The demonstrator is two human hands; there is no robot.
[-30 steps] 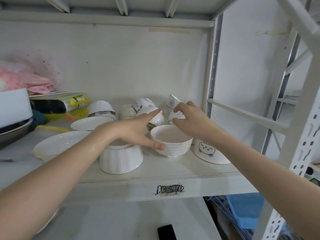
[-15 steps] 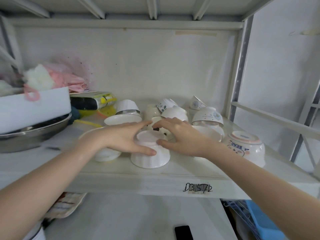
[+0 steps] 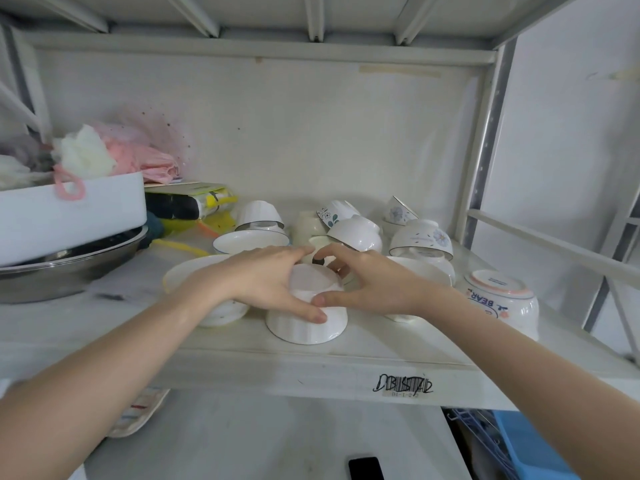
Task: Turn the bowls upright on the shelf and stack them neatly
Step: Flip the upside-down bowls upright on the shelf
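Observation:
A white ribbed bowl (image 3: 306, 323) stands upside down near the front edge of the shelf (image 3: 311, 365). My left hand (image 3: 263, 282) grips it from the left, thumb on its front wall. My right hand (image 3: 374, 282) grips it from the right, thumb on the near side and fingers curled over its base. Behind it lie several more bowls, most upside down or tipped: a white one (image 3: 356, 233), a flowered one (image 3: 420, 240) and a "BEAR" bowl (image 3: 502, 303) at the right. An upright bowl (image 3: 420, 268) sits partly hidden behind my right hand.
White plates (image 3: 249, 241) and a wide dish (image 3: 194, 271) sit left of the bowls. A steel basin (image 3: 65, 261) under a white box (image 3: 69, 213) with cloths fills the left end. Shelf posts (image 3: 481, 143) stand at the right. A black phone (image 3: 365, 467) lies below.
The view has swung left. My right hand left the upright ribbed bowl and came to the upside-down one. Both hands have closed round that bowl.

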